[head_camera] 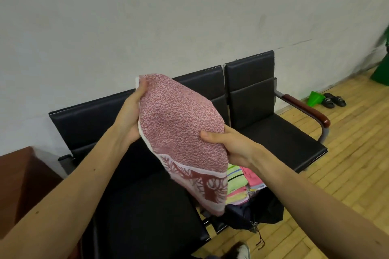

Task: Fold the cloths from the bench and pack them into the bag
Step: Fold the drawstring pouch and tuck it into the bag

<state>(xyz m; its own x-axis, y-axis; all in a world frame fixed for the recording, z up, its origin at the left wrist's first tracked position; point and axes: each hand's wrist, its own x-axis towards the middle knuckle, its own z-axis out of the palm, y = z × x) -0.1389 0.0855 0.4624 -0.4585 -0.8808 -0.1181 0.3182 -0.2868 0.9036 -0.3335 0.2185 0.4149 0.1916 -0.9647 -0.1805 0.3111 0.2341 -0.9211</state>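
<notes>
Here, you hold a pink towel (181,132) up over the black bench (147,206), both hands closed on it: left hand (131,115) grips the top-left edge, right hand (227,145) pinches the right side w/ thumb on top. Below & just right of the towel, folded striped cloths (242,183) sit stacked in the open dark bag (259,210) at the bench front, on the wood floor (347,164).
</notes>
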